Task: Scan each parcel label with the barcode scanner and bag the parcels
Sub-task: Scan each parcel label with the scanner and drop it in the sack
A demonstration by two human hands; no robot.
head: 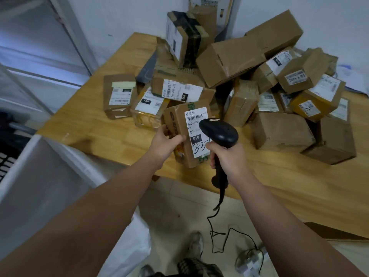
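Note:
My left hand point(166, 141) grips the left side of a brown cardboard parcel point(179, 124), held tilted above the table's front edge with its white label point(196, 126) facing me. My right hand point(227, 156) holds the handle of a black barcode scanner point(219, 132), whose head sits just over the label's right half and covers part of it. The scanner's cable point(217, 232) hangs down to the floor. Several more labelled cardboard parcels point(239, 56) lie piled on the wooden table point(89, 124).
A large white bag point(44, 176) stands open at the left, beside the table's corner. Below me are the tiled floor, my shoes point(194, 246) and a plug adapter point(249, 260). A grey cabinet stands at the far left. White walls meet behind the pile.

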